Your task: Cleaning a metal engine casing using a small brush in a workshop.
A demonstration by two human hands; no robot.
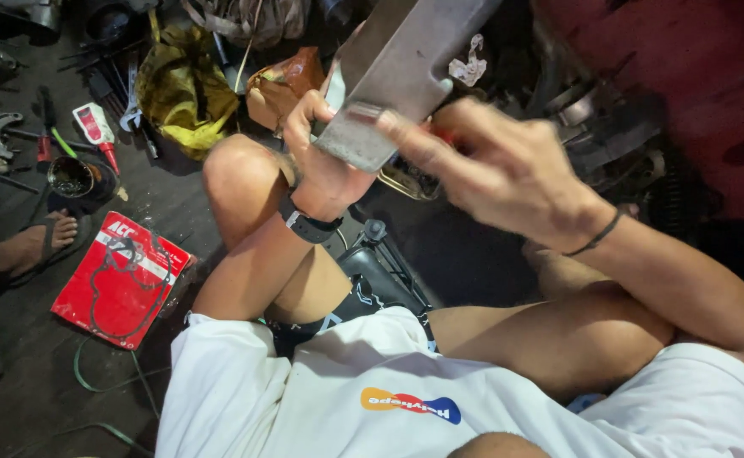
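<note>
My left hand (325, 157), with a black watch on its wrist, grips the lower edge of a flat grey metal plate (397, 64) that slants up toward the top of the view. My right hand (499, 165), a thin black band on its wrist, is at the plate's lower end with a finger laid across the corner; something small and red shows under its fingers, too hidden to name. I sit low with bare knees raised, in a white shirt.
A red flat package with a gasket drawing (122, 280) lies on the dark floor at left. Beyond it are a small tin (71, 176), a tube (94, 125), tools, a yellow rag (181, 85) and another person's sandalled foot (37, 242). A red machine body (668, 76) stands at right.
</note>
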